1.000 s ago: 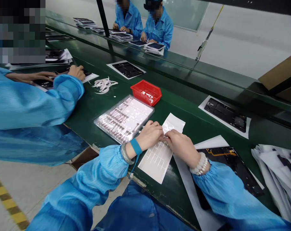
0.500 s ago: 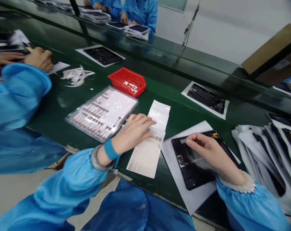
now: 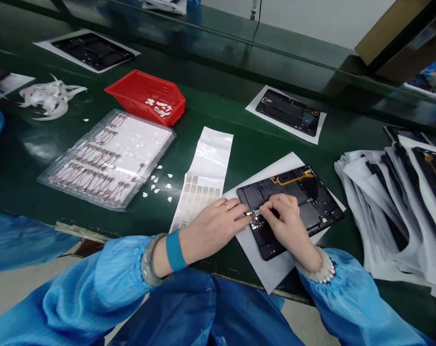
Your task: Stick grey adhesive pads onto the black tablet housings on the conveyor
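A black tablet housing [image 3: 286, 185] with a small circuit board and an orange flex cable lies on a white sheet [image 3: 264, 269]. My right hand [image 3: 286, 218] is over it, thumb and forefinger pinching a small pale tape piece [image 3: 257, 212] at the circuit board. My left hand [image 3: 216, 223] rests at the housing's left edge, fingers loosely stretched out, tips close to the board and holding nothing visible. Partly under the left hand lies a sheet of grey rectangular stickers [image 3: 199, 190] on white backing.
A clear tray [image 3: 122, 206] of small wired parts stands left, with white bits [image 3: 156, 180] beside it. Behind it are a red bin [image 3: 135, 91] and peeled strips [image 3: 48, 98]. More housings [image 3: 288, 113] lie at the back; a stack of wrapped ones [image 3: 376, 211] is right.
My left hand has moved from the sticker sheet to the housing's left edge. The right hand has brought the tape piece down to the circuit board. The view has shifted.
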`<state>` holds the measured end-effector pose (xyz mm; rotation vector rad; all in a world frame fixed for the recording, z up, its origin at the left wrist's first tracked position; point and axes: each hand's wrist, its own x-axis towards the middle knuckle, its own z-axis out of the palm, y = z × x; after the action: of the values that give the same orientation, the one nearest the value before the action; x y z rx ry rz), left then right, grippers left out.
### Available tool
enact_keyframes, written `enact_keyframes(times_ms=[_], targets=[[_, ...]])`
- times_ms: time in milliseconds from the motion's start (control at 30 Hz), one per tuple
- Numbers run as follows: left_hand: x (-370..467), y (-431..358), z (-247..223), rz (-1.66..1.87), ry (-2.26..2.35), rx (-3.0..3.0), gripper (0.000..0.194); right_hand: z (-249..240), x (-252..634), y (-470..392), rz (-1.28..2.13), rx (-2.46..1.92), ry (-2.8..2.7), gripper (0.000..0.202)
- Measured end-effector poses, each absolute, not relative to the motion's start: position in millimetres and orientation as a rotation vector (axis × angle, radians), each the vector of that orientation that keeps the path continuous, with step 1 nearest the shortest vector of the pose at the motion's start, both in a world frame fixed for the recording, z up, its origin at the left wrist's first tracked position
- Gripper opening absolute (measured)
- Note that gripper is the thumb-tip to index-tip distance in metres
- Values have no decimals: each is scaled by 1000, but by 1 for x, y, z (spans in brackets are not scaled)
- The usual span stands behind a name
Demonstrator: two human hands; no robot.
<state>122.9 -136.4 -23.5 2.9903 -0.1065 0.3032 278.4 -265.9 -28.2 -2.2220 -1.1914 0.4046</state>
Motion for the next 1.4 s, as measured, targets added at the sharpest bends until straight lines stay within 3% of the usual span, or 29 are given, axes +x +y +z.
enact_keyframes(times_ms=[967, 1233, 1400], targets=[[125, -137, -24, 319, -90, 2942, 15, -29, 272, -266, 358, -2295, -1189, 21], [129, -140, -24, 281, -115, 3039, 36, -30, 272, -266, 337, -2299, -1213, 20], [133, -141, -23, 233, -120, 3053, 32, -24, 279, -268, 336, -2268, -1301, 19]])
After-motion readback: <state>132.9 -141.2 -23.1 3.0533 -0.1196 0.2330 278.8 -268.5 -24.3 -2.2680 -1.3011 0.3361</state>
